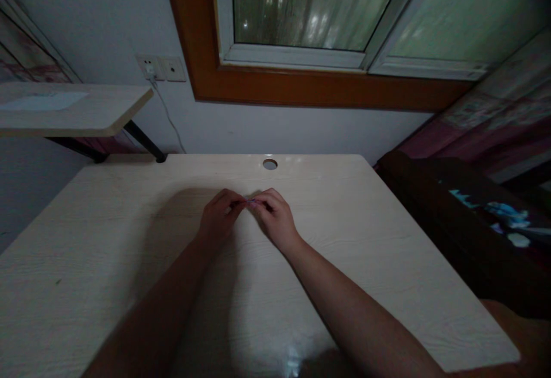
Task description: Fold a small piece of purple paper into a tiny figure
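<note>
Window (301, 7): murky green, bright flecks glinting!
Desk (387, 240): dim, soft shadow spilling left, glare low down!
Held item (249, 200): blurred, tiny.
Corners: dark, stretched.

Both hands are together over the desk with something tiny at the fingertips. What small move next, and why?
I'd probably keep the left hand steady and tilt the right hand slightly, keeping its pinch: the tiny item between them is mostly covered by fingers, too small to identify from this view.
</note>
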The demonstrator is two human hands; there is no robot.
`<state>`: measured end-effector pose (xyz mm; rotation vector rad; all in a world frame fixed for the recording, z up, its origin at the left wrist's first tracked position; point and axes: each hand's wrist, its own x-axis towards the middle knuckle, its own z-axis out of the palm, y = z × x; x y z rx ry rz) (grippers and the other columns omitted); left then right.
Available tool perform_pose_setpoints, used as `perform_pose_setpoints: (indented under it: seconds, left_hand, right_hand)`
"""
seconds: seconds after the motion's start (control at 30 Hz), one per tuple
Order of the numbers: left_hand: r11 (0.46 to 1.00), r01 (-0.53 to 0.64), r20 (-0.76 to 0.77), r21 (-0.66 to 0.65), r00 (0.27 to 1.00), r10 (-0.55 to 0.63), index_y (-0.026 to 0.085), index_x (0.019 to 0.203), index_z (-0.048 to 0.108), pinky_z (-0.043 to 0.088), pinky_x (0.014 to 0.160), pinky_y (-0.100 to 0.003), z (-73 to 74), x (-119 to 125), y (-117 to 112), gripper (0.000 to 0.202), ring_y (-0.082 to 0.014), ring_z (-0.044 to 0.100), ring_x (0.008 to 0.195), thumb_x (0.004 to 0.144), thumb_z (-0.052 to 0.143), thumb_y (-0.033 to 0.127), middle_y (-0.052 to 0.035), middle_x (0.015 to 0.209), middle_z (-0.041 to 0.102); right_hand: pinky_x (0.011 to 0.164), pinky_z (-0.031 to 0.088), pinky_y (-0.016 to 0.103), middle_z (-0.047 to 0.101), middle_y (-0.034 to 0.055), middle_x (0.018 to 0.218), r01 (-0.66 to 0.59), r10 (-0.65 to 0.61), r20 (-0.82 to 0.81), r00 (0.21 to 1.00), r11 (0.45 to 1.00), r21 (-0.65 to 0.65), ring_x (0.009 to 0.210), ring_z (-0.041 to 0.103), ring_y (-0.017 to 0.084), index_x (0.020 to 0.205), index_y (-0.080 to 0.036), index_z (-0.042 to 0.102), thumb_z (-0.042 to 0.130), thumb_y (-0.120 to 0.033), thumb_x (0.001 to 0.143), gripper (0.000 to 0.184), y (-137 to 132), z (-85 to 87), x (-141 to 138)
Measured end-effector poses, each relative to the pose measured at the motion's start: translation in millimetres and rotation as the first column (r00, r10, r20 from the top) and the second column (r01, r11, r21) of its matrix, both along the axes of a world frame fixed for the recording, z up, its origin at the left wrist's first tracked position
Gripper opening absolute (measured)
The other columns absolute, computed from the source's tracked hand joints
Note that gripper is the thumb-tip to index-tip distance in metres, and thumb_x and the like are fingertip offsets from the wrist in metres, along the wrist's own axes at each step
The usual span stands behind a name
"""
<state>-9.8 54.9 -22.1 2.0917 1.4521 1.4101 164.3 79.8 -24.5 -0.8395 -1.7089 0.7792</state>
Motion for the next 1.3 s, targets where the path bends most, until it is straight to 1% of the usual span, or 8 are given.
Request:
perform_pose_setpoints:
  seconds: [0.17,0.27,0.6,0.73,0.87,1.0,1.13,1.3]
  left_hand:
    - [0.997,-0.025,-0.044,0.073,0.999,0.028,0.02,0.084,0.064,0.052,0.076,-0.026,-0.2,-1.0,0.4,0.007,-0.0141,0.062,0.078,0.091,0.062,0.02,-0.0003,0.082,0.065]
    - [0.994,-0.012,-0.057,0.11,0.998,0.019,0.02,0.085,0.064,0.052,0.074,-0.025,-0.4,-1.5,0.2,0.008,-0.0138,0.062,0.077,0.092,0.061,0.019,-0.0005,0.082,0.066]
    - [0.975,0.027,-0.082,0.219,0.997,-0.009,0.02,0.089,0.065,0.053,0.075,-0.026,-0.2,-0.9,0.9,0.007,-0.0141,0.063,0.079,0.094,0.062,0.024,-0.0015,0.083,0.066]
    - [0.972,0.025,-0.098,0.234,0.995,-0.002,0.02,0.091,0.065,0.053,0.077,-0.027,-1.1,-1.4,1.2,0.005,-0.0145,0.064,0.081,0.094,0.061,0.022,-0.0021,0.084,0.067]
    - [0.97,0.007,-0.069,0.245,0.998,0.01,0.02,0.089,0.066,0.053,0.076,-0.027,-1.2,-2.7,1.2,0.007,-0.0147,0.064,0.08,0.093,0.061,0.021,-0.0025,0.084,0.067]
    - [0.977,0.001,-0.071,0.214,0.997,0.015,0.02,0.088,0.066,0.053,0.075,-0.027,-1.7,-3.1,0.3,0.008,-0.015,0.063,0.079,0.093,0.061,0.02,-0.0022,0.083,0.066]
    - [0.982,-0.011,-0.089,0.191,0.996,0.028,0.02,0.088,0.065,0.052,0.077,-0.028,-3.5,-2.3,0.3,0.007,-0.0152,0.062,0.08,0.093,0.061,0.022,-0.0016,0.083,0.066]
    - [0.987,-0.029,-0.092,0.16,0.995,0.044,0.02,0.087,0.064,0.052,0.075,-0.028,-3.8,-1.4,1.3,0.007,-0.0153,0.061,0.078,0.092,0.064,0.025,-0.0016,0.082,0.064]
  right_hand:
    - [0.067,0.046,0.029,0.062,0.0025,0.086,0.007,-0.009,0.03,1.0,0.998,0.063,0.075,0.057,0.015,0.094,-0.023,0.072,0.069,-0.023,0.089,0.006,-2.2,-0.5,-0.3]
    - [0.066,0.046,0.029,0.062,0.0027,0.085,-0.011,0.006,0.057,0.998,0.996,0.093,0.074,0.056,0.015,0.095,-0.024,0.072,0.067,-0.023,0.09,0.007,-3.9,0.3,0.3]
    - [0.061,0.045,0.029,0.063,0.0024,0.082,0.044,-0.059,0.075,0.995,0.98,0.192,0.068,0.055,0.014,0.093,-0.023,0.072,0.066,-0.02,0.089,0.008,-5.1,2.4,3.6]
    - [0.062,0.046,0.029,0.063,0.0028,0.083,0.044,-0.059,0.069,0.996,0.979,0.197,0.068,0.055,0.014,0.095,-0.024,0.072,0.066,-0.021,0.09,0.008,-5.5,2.3,3.0]
    - [0.061,0.046,0.029,0.064,0.0038,0.089,0.008,-0.02,0.071,0.997,0.985,0.171,0.068,0.055,0.014,0.098,-0.024,0.072,0.066,-0.024,0.091,0.009,-6.3,1.9,1.5]
    - [0.066,0.049,0.03,0.066,0.0035,0.087,-0.023,0.009,0.082,0.997,0.985,0.169,0.074,0.058,0.015,0.098,-0.025,0.072,0.066,-0.025,0.092,0.008,-5.8,2.7,1.2]
    - [0.073,0.051,0.032,0.067,0.0039,0.089,-0.007,-0.009,0.084,0.996,0.983,0.184,0.085,0.062,0.018,0.097,-0.025,0.071,0.063,-0.023,0.093,0.009,-5.1,4.2,3.2]
    - [0.077,0.051,0.033,0.066,0.0042,0.092,0.023,-0.04,0.088,0.995,0.983,0.184,0.088,0.062,0.018,0.098,-0.025,0.07,0.059,-0.02,0.095,0.012,-5.5,5.1,5.4]
